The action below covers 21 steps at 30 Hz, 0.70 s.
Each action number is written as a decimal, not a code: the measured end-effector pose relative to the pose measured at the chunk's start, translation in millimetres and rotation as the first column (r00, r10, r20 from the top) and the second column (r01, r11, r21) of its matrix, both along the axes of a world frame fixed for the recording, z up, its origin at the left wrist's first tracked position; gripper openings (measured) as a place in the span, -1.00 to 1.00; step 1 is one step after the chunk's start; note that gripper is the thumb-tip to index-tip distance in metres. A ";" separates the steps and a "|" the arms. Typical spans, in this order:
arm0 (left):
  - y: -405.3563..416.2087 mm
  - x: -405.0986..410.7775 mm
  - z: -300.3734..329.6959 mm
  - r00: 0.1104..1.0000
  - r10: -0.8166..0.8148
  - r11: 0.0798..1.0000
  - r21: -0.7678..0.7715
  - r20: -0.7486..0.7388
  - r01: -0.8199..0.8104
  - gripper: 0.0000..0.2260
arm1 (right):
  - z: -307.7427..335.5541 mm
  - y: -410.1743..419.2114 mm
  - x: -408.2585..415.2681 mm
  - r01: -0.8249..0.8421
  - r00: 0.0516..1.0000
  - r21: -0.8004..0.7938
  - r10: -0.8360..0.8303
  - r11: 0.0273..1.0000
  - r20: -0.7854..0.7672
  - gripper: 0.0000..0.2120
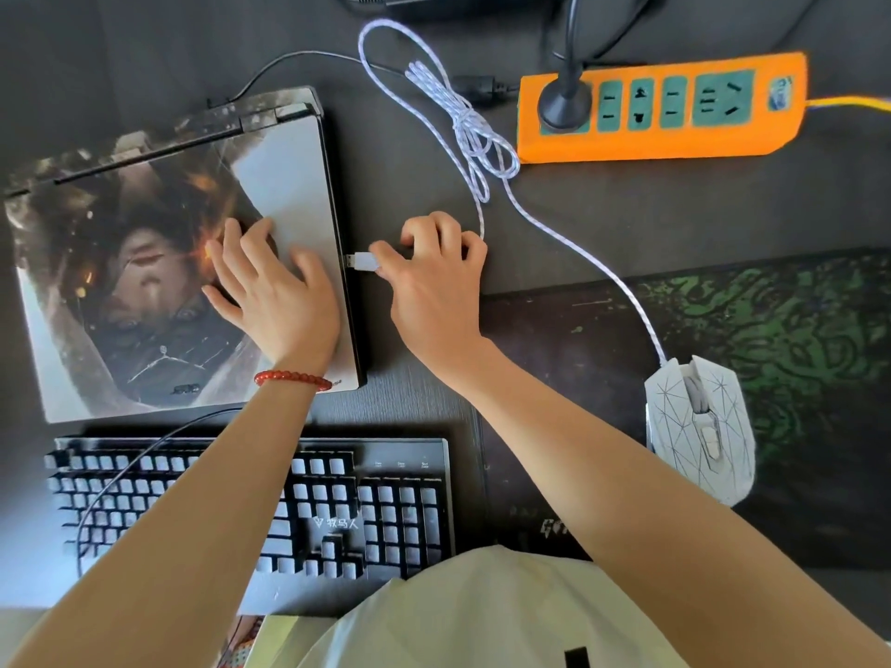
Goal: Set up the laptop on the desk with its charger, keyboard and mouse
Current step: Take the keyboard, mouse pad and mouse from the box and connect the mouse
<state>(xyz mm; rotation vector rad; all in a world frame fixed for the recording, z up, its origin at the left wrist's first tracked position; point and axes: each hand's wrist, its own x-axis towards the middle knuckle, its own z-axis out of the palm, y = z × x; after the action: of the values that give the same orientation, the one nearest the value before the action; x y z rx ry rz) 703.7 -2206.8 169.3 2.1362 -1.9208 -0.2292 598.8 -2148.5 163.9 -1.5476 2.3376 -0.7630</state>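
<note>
A closed laptop [144, 282] with a picture skin on its lid lies at the left of the dark desk. My left hand [275, 291] rests flat on the lid near its right edge. My right hand [434, 267] pinches a white USB plug [362, 260], whose metal tip sits right at the laptop's right side. The plug's white braided cable [482, 132], partly bundled, runs to a white mouse [701, 426] on a black and green mouse pad [795, 354]. A black keyboard [385, 503] lies in front of the laptop, its cord looping over the keys. A thin black charger cable [289, 62] reaches the laptop's back.
An orange power strip [675, 113] lies at the back right with a black plug [564, 103] in its left socket and a yellow lead going right. A dark object sits at the top edge. My pale shirt fills the bottom centre.
</note>
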 end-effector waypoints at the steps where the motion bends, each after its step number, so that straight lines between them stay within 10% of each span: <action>1: -0.1 -0.2 0.0 1.000 0.001 1.000 -0.001 0.001 -0.001 -0.60 | 0.4 -1.9 -2.0 -0.023 1.000 -0.003 0.023 1.000 -0.007 -0.75; 21: 0.8 0.7 4.1 1.000 -0.030 0.996 0.085 -0.006 0.030 -0.64 | 3.4 -11.6 -10.7 -0.214 0.955 0.043 0.218 0.976 -0.202 -0.71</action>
<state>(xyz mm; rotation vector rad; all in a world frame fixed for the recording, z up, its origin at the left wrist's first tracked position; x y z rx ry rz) 704.5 -2206.1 173.5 2.1589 -1.9751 -0.3276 588.1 -2160.0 167.3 -1.9162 2.2498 -0.5490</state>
